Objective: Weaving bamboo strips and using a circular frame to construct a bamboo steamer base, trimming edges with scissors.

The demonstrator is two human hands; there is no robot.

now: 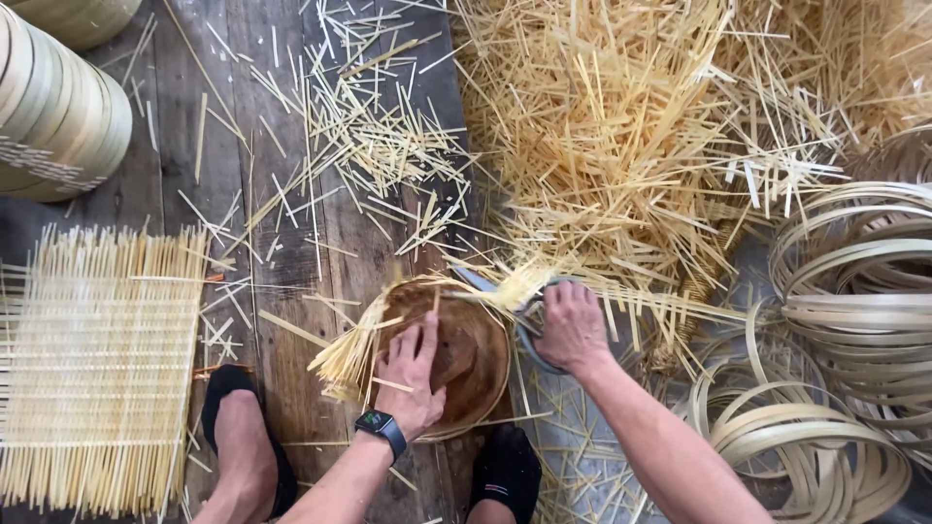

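Clenched around the handles of a pair of large scissors, the right hand brings the blades in at the rim of a round woven bamboo piece that lies on the wooden plank floor, between the person's two feet in black slippers. As for the left hand, which wears a dark smartwatch at the wrist, its grip is a flat press: fingers spread and palm down on the brown disc, pinning it in place rather than closing around anything. Loose ends of thin bamboo strips fan out past the rim on the left and upper sides, and the scissor blades meet them at the upper right edge. The woven piece looks light and fairly stiff at its hoop, while the projecting strips seem thin, springy and easy to snap, so it would best be held by pressing on the centre or gripping the rim, not the loose ends. A flat woven bamboo mat lies to the left, stacked round bamboo frames sit at the upper left, a large heap of cut bamboo slivers covers the upper right, and coils of bamboo strip hoops lie to the right.
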